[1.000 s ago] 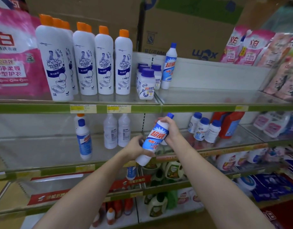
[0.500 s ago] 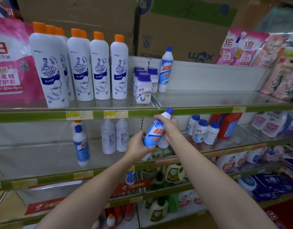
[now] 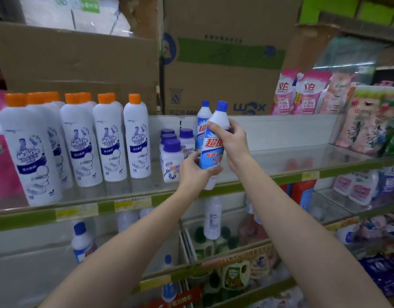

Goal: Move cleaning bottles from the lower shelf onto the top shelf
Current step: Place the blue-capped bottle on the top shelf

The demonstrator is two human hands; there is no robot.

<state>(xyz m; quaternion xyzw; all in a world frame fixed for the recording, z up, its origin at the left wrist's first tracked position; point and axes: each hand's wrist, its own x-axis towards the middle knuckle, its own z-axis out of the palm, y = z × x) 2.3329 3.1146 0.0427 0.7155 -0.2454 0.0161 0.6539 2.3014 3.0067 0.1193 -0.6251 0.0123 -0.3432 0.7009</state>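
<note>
One bottle (image 3: 212, 150), seemingly near-upright, cap up

You see a blue-capped white plastic bottle (image 3: 212, 150) with a blue-and-red label, orange-capped white bottles (image 3: 109, 138), and pink printed pouches (image 3: 302, 94).

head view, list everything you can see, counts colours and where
held bottle: one, white and blue with a blue cap, gripped in both hands at the top shelf's front edge
matching bottle: one, standing on the top shelf behind it
top shelf: one, glass with a green edge
orange-capped bottles: at least seven, white, top shelf left
purple-capped bottles: four, short, white, top shelf middle
cardboard boxes: several, brown, behind the shelf
pink refill pouches: several, top shelf right
lower-shelf bottles: a few, white, blue caps
left hand: grips the bottle's base
right hand: grips its upper part
</note>
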